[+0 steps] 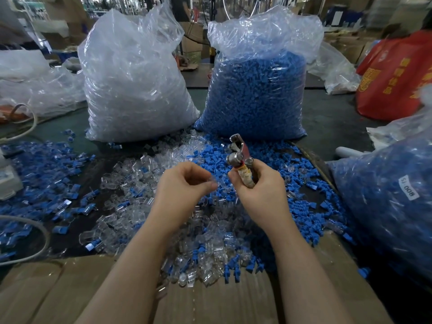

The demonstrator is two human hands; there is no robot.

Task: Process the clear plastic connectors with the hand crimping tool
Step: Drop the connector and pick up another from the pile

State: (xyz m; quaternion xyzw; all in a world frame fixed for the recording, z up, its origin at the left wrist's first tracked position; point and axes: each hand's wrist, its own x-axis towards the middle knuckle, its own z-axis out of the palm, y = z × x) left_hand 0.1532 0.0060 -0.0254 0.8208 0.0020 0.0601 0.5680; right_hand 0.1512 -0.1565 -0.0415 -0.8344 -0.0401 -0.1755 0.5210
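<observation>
**A:** What are the hands doing?

**B:** The right hand [259, 188] is wrapped around the taped handles of a metal hand crimping tool [239, 157], held upright above the middle of the bench [327, 118], its jaws pointing away from the person. The left hand [184, 183] hovers just beside it with fingers curled inward. The fingertips seem to pinch something small and clear, probably one connector, but blur makes that hard to confirm.

**A:** Where are the connectors?

**B:** A loose heap of clear plastic connectors [140, 206] covers the middle of the bench, running down onto a cardboard sheet [70, 288] at the near edge. Blue plastic pieces [292, 206] are mixed through it and spread right. Towards the far edge stand a tall bag of clear connectors [131, 85] and, to its right, a bag of blue pieces [257, 90]. A third bag of blue pieces [385, 202] leans at the right edge.

**A:** How far along is the job?

**B:** Early or mid-way, I'd judge. Near the left edge lie clear pieces joined with blue [77, 206], possibly finished ones, though I can't be certain. The loose heap and the full bags suggest a great deal remains. Nothing sits in the tool's jaws right now.
</observation>
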